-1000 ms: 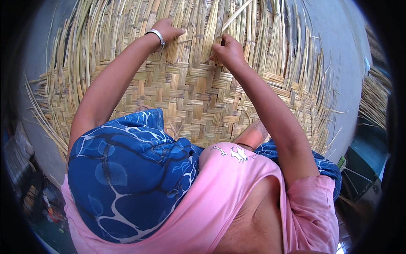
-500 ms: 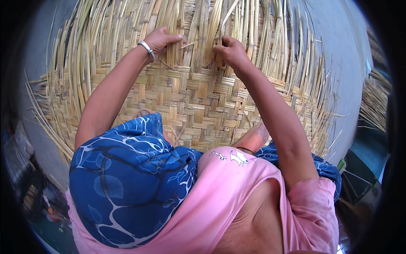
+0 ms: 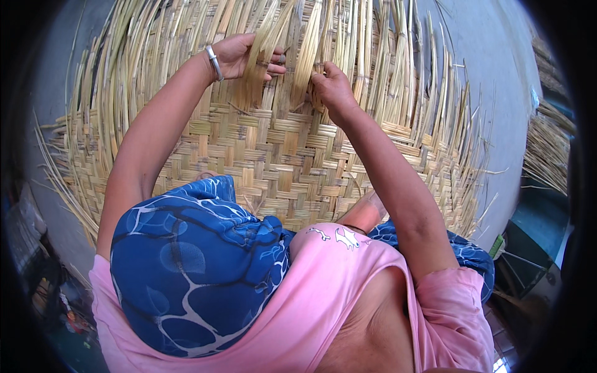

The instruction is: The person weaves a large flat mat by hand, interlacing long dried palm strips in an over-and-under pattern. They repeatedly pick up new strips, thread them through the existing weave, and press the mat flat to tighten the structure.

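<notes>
Several raised strips (image 3: pixel 266 43) cross the spread left hand (image 3: pixel 234 57) — the right hand (image 3: pixel 336 92) pinches more.

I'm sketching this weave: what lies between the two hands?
Unwoven cane strips lie between the left hand and right hand, in the head view.

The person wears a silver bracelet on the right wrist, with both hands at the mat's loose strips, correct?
Not quite: the head view shows the silver bracelet on the left wrist. The left hand and right hand are indeed at the loose strips.
</notes>
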The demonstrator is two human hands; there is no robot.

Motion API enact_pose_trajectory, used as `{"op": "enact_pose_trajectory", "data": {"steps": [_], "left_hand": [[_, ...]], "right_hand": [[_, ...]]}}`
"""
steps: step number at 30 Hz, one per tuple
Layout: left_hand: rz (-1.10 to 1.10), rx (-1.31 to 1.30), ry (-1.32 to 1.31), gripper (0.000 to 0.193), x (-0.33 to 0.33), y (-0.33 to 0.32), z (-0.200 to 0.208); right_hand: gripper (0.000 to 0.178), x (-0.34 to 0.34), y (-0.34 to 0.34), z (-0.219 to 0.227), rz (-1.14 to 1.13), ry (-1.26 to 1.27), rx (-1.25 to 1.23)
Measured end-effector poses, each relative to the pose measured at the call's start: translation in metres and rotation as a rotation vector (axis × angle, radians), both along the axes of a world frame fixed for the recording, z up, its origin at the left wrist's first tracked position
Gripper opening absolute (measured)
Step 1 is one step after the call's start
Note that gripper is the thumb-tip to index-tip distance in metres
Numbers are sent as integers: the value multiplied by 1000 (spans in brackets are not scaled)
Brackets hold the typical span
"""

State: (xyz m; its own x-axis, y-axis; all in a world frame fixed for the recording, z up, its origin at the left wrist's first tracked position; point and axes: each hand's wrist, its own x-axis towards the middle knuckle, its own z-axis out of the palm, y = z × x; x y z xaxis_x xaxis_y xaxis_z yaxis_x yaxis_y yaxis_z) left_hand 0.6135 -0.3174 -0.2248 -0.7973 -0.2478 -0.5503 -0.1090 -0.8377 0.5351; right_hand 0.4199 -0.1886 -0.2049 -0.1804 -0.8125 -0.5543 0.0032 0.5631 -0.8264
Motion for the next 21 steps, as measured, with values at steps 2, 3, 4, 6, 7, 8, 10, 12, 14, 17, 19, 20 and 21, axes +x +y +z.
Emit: {"op": "enact_pose_trajectory", "data": {"steps": [2, 3, 4, 6, 7, 8, 10, 12, 14, 17, 19, 20, 21], "left_hand": [[-42, -29, -29, 47, -3, -5, -1], [-67, -17, 21, 42, -2, -7, -2], [-60, -40, 20, 40, -3, -8, -4], [-43, -85, 16, 37, -6, -7, -14], [-22, -97, 53, 33, -9, -8, -10], [50, -163, 39, 33, -11, -4, -8], [198, -297, 12, 34, -15, 8, 2], [126, -276, -31, 32, -19, 6, -3], [74, -276, -73, 30, -20, 4, -6], [37, -307, -148, 24, -26, 6, -1], [5, -342, -256, 25, -28, 8, 15], [-12, -358, -310, 26, -28, 9, 20], [-4, -335, -270, 25, -27, 6, 9]], "right_hand": [[36, -1, -2, 0, 11, -31, 34], [35, -5, -4, -10, 25, -78, 45], [35, -7, -6, -15, 38, -125, 58], [30, -8, -8, -23, 24, -169, 37], [28, -9, -9, -25, 12, -190, 27], [28, -10, -10, -27, 40, -194, 25], [28, -10, -11, -27, 98, -201, 19], [30, -9, -12, -21, 109, -205, 40], [30, -8, -13, -20, 114, -216, 42], [30, -10, -10, -28, 90, -244, 14], [30, -8, -7, -25, 57, -262, -17], [30, -9, -7, -24, 54, -267, -10], [31, -9, -6, -24, 51, -273, -2]]}}
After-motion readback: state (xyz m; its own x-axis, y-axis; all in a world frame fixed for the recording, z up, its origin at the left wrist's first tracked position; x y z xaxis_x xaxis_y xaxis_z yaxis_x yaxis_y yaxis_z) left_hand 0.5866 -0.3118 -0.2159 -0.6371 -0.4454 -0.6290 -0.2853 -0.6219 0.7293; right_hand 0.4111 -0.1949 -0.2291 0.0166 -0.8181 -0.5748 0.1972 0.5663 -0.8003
